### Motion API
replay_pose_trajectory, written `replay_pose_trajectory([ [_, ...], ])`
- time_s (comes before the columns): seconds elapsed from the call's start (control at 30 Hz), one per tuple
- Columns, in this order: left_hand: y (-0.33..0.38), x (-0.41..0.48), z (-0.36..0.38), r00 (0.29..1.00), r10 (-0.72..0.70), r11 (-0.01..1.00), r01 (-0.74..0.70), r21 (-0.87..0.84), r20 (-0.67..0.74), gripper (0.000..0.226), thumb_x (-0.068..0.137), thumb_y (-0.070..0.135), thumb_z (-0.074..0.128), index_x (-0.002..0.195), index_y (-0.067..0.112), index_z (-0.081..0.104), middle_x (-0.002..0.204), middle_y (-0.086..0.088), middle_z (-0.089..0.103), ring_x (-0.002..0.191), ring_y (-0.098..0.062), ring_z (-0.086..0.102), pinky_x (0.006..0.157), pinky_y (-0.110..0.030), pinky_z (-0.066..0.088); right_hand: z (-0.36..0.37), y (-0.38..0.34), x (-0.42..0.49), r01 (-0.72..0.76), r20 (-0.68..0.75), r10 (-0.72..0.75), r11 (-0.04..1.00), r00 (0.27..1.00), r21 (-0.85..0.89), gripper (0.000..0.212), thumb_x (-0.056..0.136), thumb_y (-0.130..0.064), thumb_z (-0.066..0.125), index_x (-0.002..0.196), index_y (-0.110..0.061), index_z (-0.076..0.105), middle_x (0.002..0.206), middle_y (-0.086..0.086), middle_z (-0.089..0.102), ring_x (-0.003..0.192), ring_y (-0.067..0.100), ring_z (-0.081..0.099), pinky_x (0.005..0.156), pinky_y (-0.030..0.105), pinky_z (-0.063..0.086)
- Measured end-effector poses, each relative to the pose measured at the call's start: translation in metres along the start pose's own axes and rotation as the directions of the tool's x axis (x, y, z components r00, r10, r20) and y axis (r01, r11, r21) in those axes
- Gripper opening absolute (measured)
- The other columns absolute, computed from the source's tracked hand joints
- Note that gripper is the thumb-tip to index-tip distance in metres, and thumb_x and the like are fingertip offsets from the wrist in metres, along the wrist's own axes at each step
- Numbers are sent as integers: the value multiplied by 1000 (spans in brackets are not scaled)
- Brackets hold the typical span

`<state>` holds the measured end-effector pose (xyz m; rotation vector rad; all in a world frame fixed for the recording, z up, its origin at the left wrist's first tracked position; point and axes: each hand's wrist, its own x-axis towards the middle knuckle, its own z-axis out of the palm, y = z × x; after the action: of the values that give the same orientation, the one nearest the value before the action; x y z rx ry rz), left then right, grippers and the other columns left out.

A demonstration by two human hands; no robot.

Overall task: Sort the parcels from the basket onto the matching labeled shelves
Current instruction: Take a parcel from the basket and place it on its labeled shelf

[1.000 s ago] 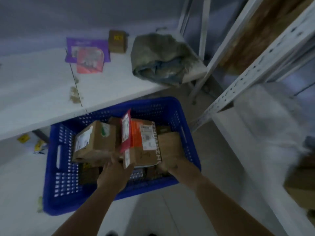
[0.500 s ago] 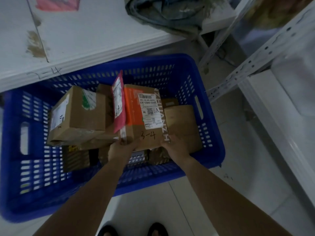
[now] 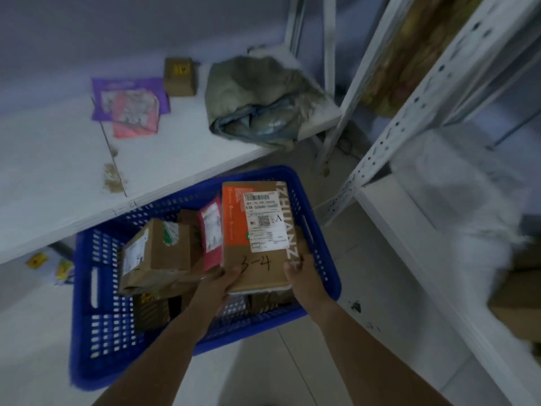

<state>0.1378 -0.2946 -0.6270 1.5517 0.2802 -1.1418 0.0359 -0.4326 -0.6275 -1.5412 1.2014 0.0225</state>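
Left hand [image 3: 218, 284] and right hand [image 3: 304, 281] grip the near corners of a flat brown parcel [image 3: 254, 235], held above the blue basket [image 3: 322, 259]. It bears an orange panel, a white label and handwritten "3-4". Beyond, a white shelf [image 3: 58, 177] carries a small box [image 3: 179, 77].

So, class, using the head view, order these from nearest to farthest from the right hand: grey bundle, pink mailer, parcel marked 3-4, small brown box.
1. Parcel marked 3-4: held in the right hand.
2. Pink mailer: in the basket, to the left.
3. Grey bundle: on the shelf beyond the basket.
4. Small brown box: at the shelf's back.
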Motion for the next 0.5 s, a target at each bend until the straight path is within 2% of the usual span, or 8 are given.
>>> replay_pose_trajectory([
  [0.07,32,-33,16,999,42,999,-43,24,19,27,93,19,55,117,9,55,118,-10,60,109,-28,57,100,-40,43,-24,-32,-25,22,0,-22,998,1000,65,11,98,-12,49,97,-21,44,85,-3,47,73,11,47,72,21,43],
  [0.1,50,-51,25,998,54,998,-55,38,39,31,92,20,55,120,7,53,121,-11,60,111,-28,56,103,-40,41,-38,-50,-39,36,-11,-35,995,999,92,6,99,-13,48,98,-18,47,85,-1,49,74,12,48,70,19,43],
  [0.17,85,-89,43,987,89,996,-92,12,130,38,90,17,58,126,8,50,123,-17,61,109,-33,60,99,-50,45,-66,-90,-71,117,-46,-113,987,993,106,16,100,-14,46,115,-9,47,105,4,58,96,17,56,87,27,47],
  [0.23,123,-135,60,961,172,984,-179,14,219,46,88,19,60,132,15,46,124,-18,61,110,-35,61,98,-54,46,-97,-131,-108,194,-85,-181,966,980,170,20,101,-13,43,120,-7,40,122,12,57,114,26,56,104,42,45],
  [0.3,155,-183,74,928,275,941,-313,126,252,56,89,26,60,140,19,37,131,-14,58,115,-32,58,102,-48,45,-125,-163,-148,266,-131,-243,942,961,203,17,102,-14,41,118,-10,37,124,13,56,116,28,56,101,45,47],
  [0.4,199,-270,91,792,484,806,-569,161,372,48,94,13,52,139,11,38,134,-10,54,108,-18,59,86,-20,53,-168,-203,-224,414,-267,-362,894,893,171,21,102,-15,41,122,-10,37,116,6,56,114,27,56,92,36,50],
  [0.43,211,-301,94,738,529,752,-636,171,419,46,94,11,50,139,9,38,133,-9,54,108,-17,59,85,-19,52,-181,-217,-253,459,-311,-400,877,862,143,28,101,-14,41,128,-7,36,118,8,55,117,28,55,95,38,49],
  [0.5,231,-362,100,660,583,673,-719,173,474,46,94,16,52,138,10,40,130,-8,57,116,-22,56,99,-33,48,-204,-242,-313,538,-360,-472,836,805,106,40,101,-11,41,139,-5,29,129,11,52,123,28,52,103,44,45],
])
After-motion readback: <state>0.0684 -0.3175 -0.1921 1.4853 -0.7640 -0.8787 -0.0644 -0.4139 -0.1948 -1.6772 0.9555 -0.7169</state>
